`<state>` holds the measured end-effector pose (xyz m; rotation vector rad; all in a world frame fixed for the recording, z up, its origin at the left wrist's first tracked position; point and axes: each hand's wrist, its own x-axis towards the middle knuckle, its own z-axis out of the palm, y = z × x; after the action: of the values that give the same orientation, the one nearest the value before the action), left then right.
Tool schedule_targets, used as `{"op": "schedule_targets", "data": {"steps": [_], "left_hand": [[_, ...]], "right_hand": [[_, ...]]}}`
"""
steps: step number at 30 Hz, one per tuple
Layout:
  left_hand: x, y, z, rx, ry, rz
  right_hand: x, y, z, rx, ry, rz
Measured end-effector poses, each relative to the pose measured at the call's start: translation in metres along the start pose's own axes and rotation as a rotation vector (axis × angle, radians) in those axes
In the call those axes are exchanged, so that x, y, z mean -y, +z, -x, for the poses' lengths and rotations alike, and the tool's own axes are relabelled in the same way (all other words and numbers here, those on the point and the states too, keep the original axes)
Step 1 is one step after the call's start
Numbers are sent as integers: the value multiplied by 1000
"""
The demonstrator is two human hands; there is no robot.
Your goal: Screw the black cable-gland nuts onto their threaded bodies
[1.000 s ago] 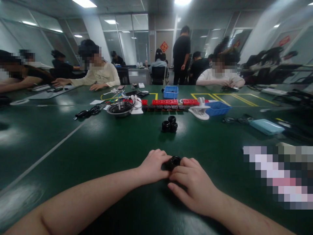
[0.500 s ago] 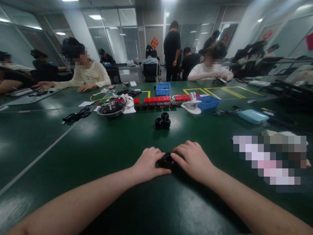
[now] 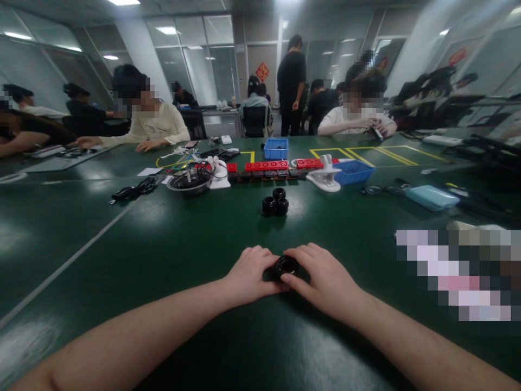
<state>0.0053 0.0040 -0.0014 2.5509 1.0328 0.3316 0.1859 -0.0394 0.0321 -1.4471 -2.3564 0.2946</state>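
A glossy black round part with a hollow top point(image 3: 286, 265) is between my two hands on the green table. My left hand point(image 3: 252, 274) grips it from the left, thumb low on the near side and fingers bent behind. From the right, my right hand point(image 3: 325, 274) closes on it, its thumb on the near rim and its index finger at the far rim. The opening faces up, and the fingers hide much of the sides. Beyond my hands stand three similar black round parts point(image 3: 275, 203), grouped close together.
Across the table lie red blocks point(image 3: 266, 165), a white clamp point(image 3: 325, 176), blue bins point(image 3: 353, 171) and a metal bowl point(image 3: 189, 182) with cables. On the right sit a light-blue case point(image 3: 432, 196) and a blurred-out patch. People sit at the far side.
My right thumb has moved down from across the opening to the near rim, so more of the hole shows. The whole scene has shifted slightly rightward in view.
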Motion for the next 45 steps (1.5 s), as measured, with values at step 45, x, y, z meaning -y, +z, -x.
{"op": "schedule_targets", "data": {"steps": [45], "left_hand": [[0,-1,0,-9,11,5]], "right_hand": [[1,-4,-1,41,9,-82]]}}
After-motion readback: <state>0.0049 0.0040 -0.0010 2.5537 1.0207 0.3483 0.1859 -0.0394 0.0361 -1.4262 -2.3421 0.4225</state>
